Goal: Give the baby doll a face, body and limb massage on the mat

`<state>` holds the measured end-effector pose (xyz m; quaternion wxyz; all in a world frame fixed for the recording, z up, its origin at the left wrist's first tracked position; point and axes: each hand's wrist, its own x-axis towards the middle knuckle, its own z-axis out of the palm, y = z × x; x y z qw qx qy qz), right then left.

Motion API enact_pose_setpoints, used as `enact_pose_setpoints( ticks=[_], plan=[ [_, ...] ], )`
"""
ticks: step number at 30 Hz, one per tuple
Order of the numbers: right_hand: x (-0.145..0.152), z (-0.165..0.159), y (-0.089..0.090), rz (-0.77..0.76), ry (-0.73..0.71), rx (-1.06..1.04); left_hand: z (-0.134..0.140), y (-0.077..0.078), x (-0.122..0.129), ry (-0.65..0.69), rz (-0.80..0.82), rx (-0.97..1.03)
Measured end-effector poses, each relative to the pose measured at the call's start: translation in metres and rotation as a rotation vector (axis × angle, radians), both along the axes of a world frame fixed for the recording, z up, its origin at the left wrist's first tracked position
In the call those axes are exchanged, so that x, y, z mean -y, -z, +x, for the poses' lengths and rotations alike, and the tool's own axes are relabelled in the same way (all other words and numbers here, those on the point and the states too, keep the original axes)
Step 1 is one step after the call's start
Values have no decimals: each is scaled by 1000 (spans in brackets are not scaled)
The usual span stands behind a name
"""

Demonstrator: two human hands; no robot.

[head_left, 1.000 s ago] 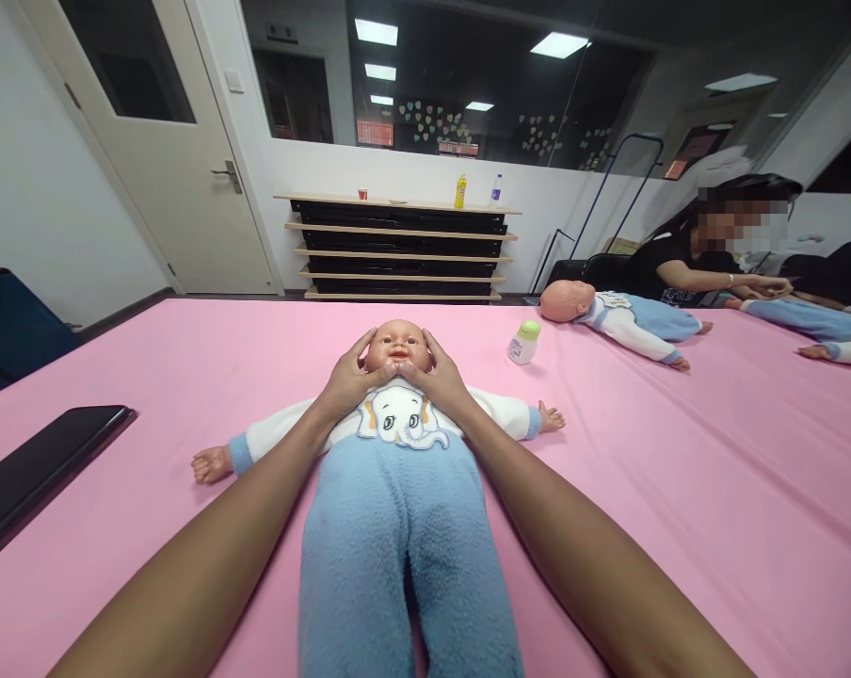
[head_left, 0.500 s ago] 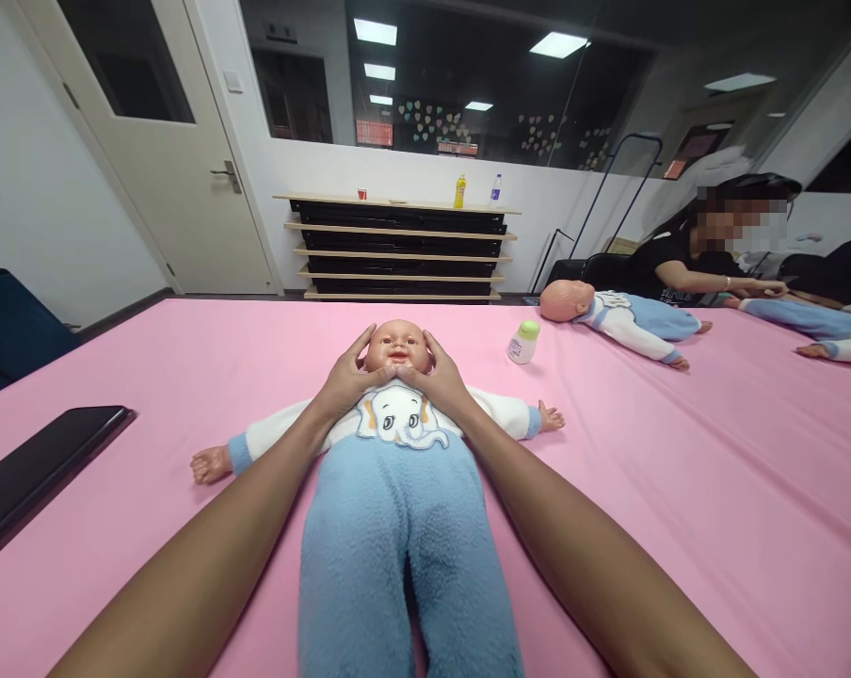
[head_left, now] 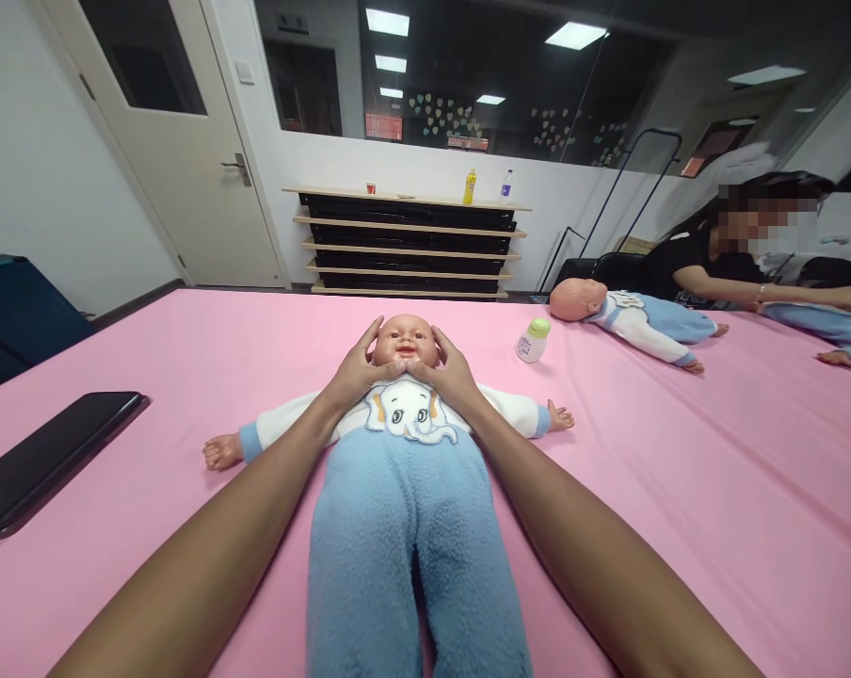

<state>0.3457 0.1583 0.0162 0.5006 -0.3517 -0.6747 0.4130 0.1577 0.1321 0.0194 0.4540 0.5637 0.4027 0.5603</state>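
A baby doll [head_left: 408, 480] lies on its back on the pink-covered table, its feet toward me. It wears a white top with an elephant face and light blue trousers, and both its arms stretch out sideways. My left hand [head_left: 359, 372] cups one side of the doll's head, and my right hand [head_left: 454, 374] cups the other side. Both thumbs meet at its chin, while the fingers run up along the cheeks. The back of the doll's head is hidden.
A white bottle with a green cap [head_left: 534, 341] stands right of the doll. At left lies a black phone [head_left: 55, 461]. Farther right are a second doll [head_left: 637, 315] and a person in black [head_left: 686, 254] reaching to another doll [head_left: 813, 325]. Behind the pink table [head_left: 680, 471] are stacked boards [head_left: 408, 226].
The whole view has shifted slightly, so things sit a little farther right. My hands keep the same hold on the doll's head. The other person's arm has moved right.
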Motion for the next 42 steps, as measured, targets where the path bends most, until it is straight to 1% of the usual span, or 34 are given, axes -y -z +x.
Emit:
enact_pose_setpoints(
  ticks=[5,10,12,15,17,21,26,32,38,42],
  plan=[
    [0,1,0,-1,-26,-17,-1,-1,0,7,3,-15],
    [-6,-1,1,-120,-56,-107,-2,2,-5,29,-9,128],
    [-5,-1,0,-92,-52,-97,-2,2,-5,33,4,143],
    [0,1,-2,-10,-29,-28,-1,1,-2,30,15,59],
    [3,2,-3,1,-27,-12,-1,0,0,37,13,22],
    [4,1,-5,22,-42,-16,-2,-2,1,63,-8,32],
    [4,0,-5,-17,-56,-11,0,-3,2,73,-11,55],
    [1,1,-2,-27,-82,-37,0,-4,2,70,-24,72],
    [-3,3,-1,-94,-133,-104,-1,-5,0,112,-110,188],
    [-1,2,0,-55,-99,-54,1,-5,3,102,-56,141]
  ],
)
